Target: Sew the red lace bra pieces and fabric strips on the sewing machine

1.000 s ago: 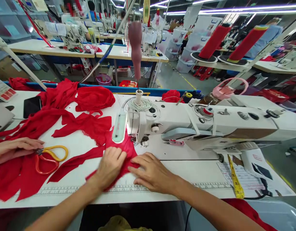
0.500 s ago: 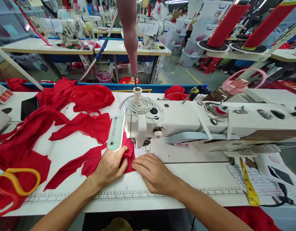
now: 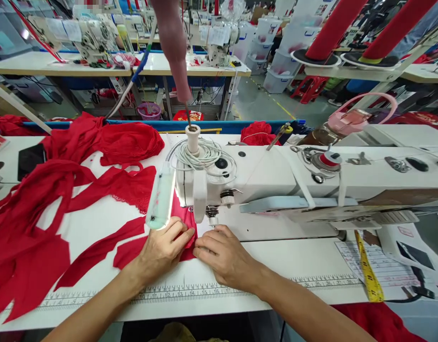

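Observation:
A piece of red fabric (image 3: 188, 255) lies under the head of a white sewing machine (image 3: 219, 175), just left of the needle area. My left hand (image 3: 165, 244) rests on this fabric, with thumb and fingers closed together on its folded edge. Close beside it, my right hand (image 3: 224, 254) has its fingertips closed at the fabric's right edge. The needle and presser foot are mostly hidden behind the machine head. A pale green clear plate (image 3: 161, 197) hangs at the machine's left, just above my left fingers.
Red fabric pieces (image 3: 37, 204) spread over the table's left side. A printed ruler (image 3: 183, 293) runs along the front edge. A yellow tape measure (image 3: 368, 270) and papers (image 3: 389, 270) lie at the right. Red thread cones (image 3: 334, 28) stand at the back right.
The view has shifted slightly, so most things sit further left. My left fingers have drawn in closer on the fabric. The yellow-and-orange-handled scissors at lower left no longer show.

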Demonstrator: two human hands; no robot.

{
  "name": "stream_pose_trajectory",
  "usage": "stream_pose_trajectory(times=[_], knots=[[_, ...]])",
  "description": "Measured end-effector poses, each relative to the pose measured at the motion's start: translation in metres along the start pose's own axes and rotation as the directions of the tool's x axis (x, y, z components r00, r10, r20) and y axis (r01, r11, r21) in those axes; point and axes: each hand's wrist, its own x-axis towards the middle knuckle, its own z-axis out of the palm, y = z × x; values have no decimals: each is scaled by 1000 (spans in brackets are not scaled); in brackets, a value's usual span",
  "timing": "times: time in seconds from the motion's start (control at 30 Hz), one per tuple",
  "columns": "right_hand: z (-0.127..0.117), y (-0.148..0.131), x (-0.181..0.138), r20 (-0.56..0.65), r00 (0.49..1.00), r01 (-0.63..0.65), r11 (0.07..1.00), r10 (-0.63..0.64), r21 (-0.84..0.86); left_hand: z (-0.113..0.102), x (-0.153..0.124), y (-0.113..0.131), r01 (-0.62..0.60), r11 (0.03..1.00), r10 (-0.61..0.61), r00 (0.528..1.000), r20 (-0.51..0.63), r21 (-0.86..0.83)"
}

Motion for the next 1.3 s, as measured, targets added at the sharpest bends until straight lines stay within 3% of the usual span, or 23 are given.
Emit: stream_pose_trajectory(times=[0.17,0.5,0.73,0.83,0.97,1.1,1.3], knots=[[1,0,0,-36,999,7,1000,-7,5,-2,-2,8,61,998,-62,997,38,4],[0,1,-1,-46,999,13,1000,-13,11,5,-16,2,55,990,-47,997,62,-132],[1,4,2,2,1000,-30,999,30,-25,10,-13,-24,-5,999,11,991,135,-44],[3,4,2,23,998,-51,997,52,-59,10,-8,-20,5,999,-14,985,173,50],[3,-1,2,-10,999,-33,998,32,-62,6,-5,-1,47,987,-65,991,115,156],[3,-3,3,-17,1000,-17,997,16,-69,0,-2,4,108,994,-108,994,27,1],[4,-3,1,-59,998,-31,997,27,-74,-1,-7,1,42,999,-43,997,57,22]])
